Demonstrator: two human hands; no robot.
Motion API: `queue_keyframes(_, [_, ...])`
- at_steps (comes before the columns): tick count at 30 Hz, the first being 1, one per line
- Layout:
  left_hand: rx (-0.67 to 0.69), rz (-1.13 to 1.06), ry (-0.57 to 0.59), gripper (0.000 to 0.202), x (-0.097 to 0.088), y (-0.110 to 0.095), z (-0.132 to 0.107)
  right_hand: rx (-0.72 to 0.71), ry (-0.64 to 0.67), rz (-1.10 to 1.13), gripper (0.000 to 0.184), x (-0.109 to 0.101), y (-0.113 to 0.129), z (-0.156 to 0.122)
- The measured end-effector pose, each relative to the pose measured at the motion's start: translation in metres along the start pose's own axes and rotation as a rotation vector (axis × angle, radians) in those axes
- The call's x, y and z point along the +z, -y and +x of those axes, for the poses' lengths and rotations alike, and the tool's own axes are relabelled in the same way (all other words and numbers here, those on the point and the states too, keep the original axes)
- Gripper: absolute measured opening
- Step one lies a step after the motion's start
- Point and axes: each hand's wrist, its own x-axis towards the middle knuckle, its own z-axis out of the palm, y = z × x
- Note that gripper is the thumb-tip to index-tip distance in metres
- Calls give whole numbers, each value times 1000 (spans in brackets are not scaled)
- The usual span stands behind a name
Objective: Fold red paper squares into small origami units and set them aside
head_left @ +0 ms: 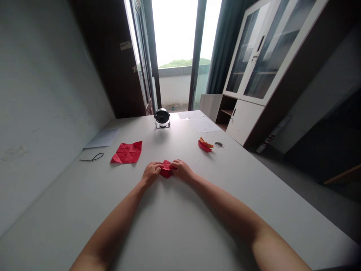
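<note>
A small folded red paper piece (166, 169) lies on the white table (175, 218) in front of me. My left hand (151, 173) grips its left side with curled fingers. From the other side, my right hand (182, 169) pinches its right edge. Both hands rest on the tabletop with the paper between them.
A creased red paper sheet (127, 153) lies flat to the left, with a black loop of cord (92, 157) and a white sheet (103, 137) beyond it. A folded red-and-orange paper model (205, 145) sits right, near a cable hole (219, 144). A small black fan (162, 117) stands at the far edge.
</note>
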Motion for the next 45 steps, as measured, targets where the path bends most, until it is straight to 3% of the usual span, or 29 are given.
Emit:
queue_keyframes(3, [9,-1,-23,35,1,0,0,-10,1,-36,7,0,-3,0])
queue_keyframes(15, [94,-18,22,16,4,-2,-3,160,-15,-93,18,-7,4,0])
queue_keyframes(25, [31,85,-64,24,9,2,-2,331,34,-245,24,-10,16,1])
queue_keyframes(30, [21,133,-66,25,9,0,-3,307,21,-331,24,-7,20,2])
queue_keyframes(34, [21,144,-79,13,11,1,-4,298,4,-367,28,-6,21,2])
queue_keyframes(39, [124,157,20,44,17,5,-2,292,16,-369,26,-7,22,1])
queue_keyframes(45, [129,223,141,49,21,10,0,265,4,-359,27,-7,19,0])
